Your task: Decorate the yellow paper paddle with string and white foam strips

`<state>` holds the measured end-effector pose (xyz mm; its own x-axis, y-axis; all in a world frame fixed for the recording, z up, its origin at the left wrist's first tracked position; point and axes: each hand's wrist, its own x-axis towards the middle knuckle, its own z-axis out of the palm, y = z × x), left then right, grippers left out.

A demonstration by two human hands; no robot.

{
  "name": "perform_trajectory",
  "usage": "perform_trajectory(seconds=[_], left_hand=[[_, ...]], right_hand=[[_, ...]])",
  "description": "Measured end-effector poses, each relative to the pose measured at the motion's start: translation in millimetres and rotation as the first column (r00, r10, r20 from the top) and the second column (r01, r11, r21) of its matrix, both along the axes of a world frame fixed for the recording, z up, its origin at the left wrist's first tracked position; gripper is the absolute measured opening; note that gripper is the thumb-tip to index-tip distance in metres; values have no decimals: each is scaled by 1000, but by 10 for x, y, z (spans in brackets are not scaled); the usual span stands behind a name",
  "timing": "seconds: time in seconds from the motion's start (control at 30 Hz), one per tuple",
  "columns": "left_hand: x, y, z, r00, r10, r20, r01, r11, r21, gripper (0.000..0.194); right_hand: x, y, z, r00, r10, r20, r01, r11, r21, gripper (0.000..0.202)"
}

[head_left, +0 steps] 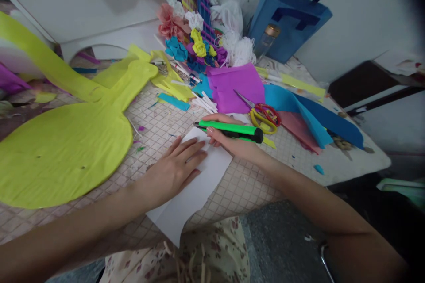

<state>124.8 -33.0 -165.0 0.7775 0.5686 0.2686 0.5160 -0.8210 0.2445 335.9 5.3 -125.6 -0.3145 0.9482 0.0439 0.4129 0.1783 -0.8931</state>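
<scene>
A sheet of white paper lies at the table's near edge, its lower corner hanging past it. My left hand rests flat on the paper with the fingers stretched out. In my right hand is a green and black box cutter, gripped near the paper's top edge with its tip pointing left. Whether the blade touches the paper I cannot tell. Just beyond the right hand are scissors with red and yellow handles, lying partly on purple crepe paper.
A large yellow guitar-shaped piece covers the table's left side. Crepe-paper flowers and white string are heaped at the back. A blue bag stands behind a bottle. Blue paper and paper scraps lie to the right.
</scene>
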Motion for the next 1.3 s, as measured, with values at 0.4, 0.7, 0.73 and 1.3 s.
perform_trajectory(seconds=[0.4,0.7,0.73,1.3], left_hand=[[19,-2,-7,1000,0,-16,0,1000,-22,29],[41,-22,26,999,23,-35,-24,999,-39,25],[43,-24,24,999,23,-35,-25,999,-38,25],[64,-34,33,999,46,-24,-47,996,-75,28]], right_hand=[[16,128,-22,997,76,13,-74,989,-126,34],[56,75,39,993,108,38,-104,988,-111,33],[63,59,41,994,103,44,-98,990,-103,34],[196,-154,113,993,42,109,-36,998,-53,36]])
